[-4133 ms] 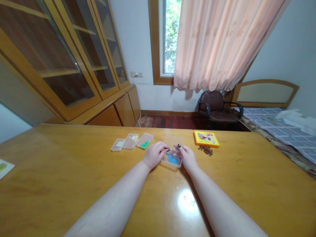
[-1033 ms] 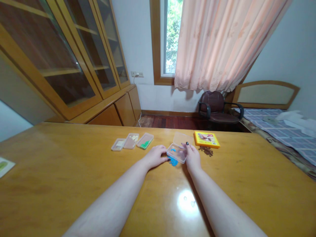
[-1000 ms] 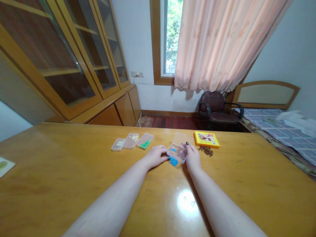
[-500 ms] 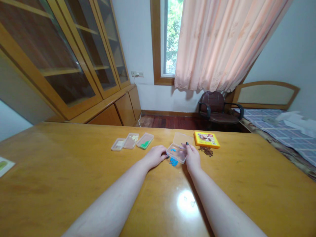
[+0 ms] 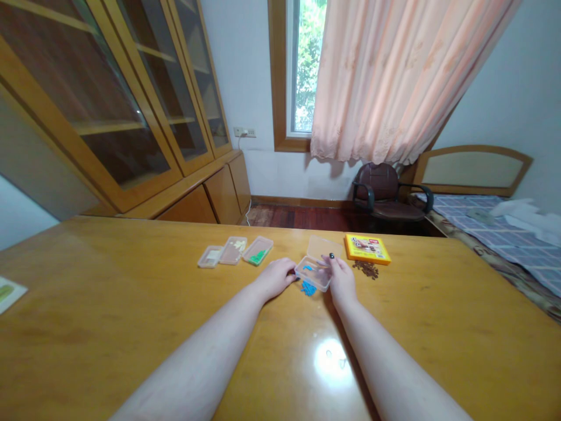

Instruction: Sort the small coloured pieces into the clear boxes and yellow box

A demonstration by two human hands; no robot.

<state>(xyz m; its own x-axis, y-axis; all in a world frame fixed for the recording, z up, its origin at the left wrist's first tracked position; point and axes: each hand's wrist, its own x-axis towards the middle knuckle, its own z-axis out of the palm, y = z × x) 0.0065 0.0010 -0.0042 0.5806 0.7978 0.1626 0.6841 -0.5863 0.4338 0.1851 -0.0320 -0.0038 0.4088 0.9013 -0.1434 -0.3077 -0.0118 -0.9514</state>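
Note:
My right hand point(image 5: 342, 282) grips the right side of a clear plastic box point(image 5: 322, 282), its thumb and fingers around the wall. A few blue pieces point(image 5: 308, 268) are inside the box. Just below it, a small heap of blue pieces point(image 5: 308, 288) lies on the table. My left hand point(image 5: 277, 277) is at the box's left end, fingers curled together beside the blue heap. Whatever those fingertips pinch is too small or hidden to make out. Behind the box a flat clear lid point(image 5: 325, 247) rests on the table.
Left of my hands stand clear boxes: one with green pieces point(image 5: 258, 255), one with cream pieces point(image 5: 237, 245), and a smaller box point(image 5: 208, 257). To the right are a yellow package point(image 5: 367, 249) and a pile of brown pieces point(image 5: 366, 269). A chair point(image 5: 385, 193) stands beyond the wooden table point(image 5: 184, 310).

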